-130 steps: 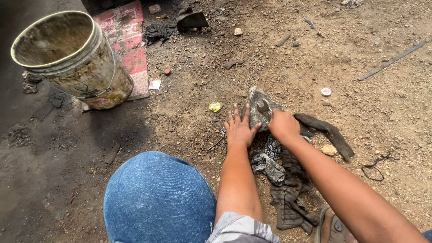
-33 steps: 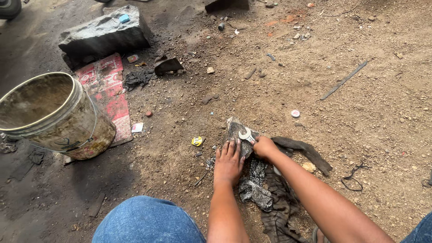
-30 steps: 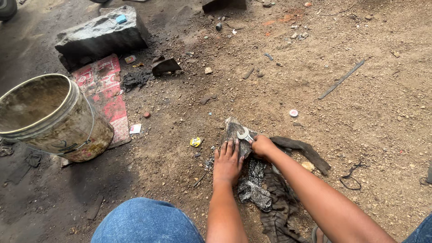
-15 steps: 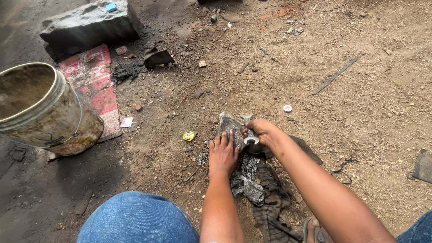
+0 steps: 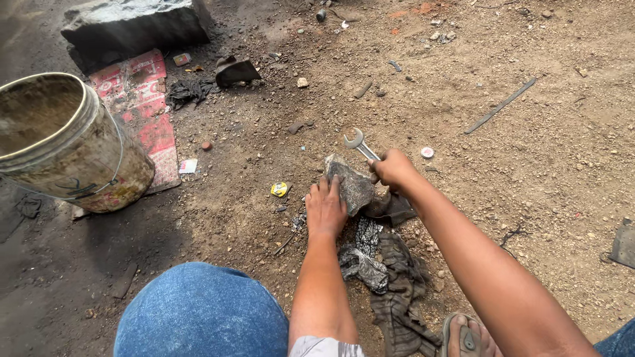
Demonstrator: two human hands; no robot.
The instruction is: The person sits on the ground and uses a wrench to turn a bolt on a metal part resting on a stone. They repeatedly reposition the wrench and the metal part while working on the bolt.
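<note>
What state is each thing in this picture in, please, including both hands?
Left hand: flat, pressing on the dark part.
Dark part: on the dirt, held down.
Right hand: closed around the wrench.
Wrench: lifted, open end away from the person.
Bucket: tilted, dirty.
Rags: crumpled on the ground.

Bare forearms and bare hands, left hand [image 5: 325,209], right hand [image 5: 393,168]; blue denim over the knee [image 5: 202,311]; pale short sleeve [image 5: 324,346]; sandal [image 5: 468,336] on one foot.
</note>
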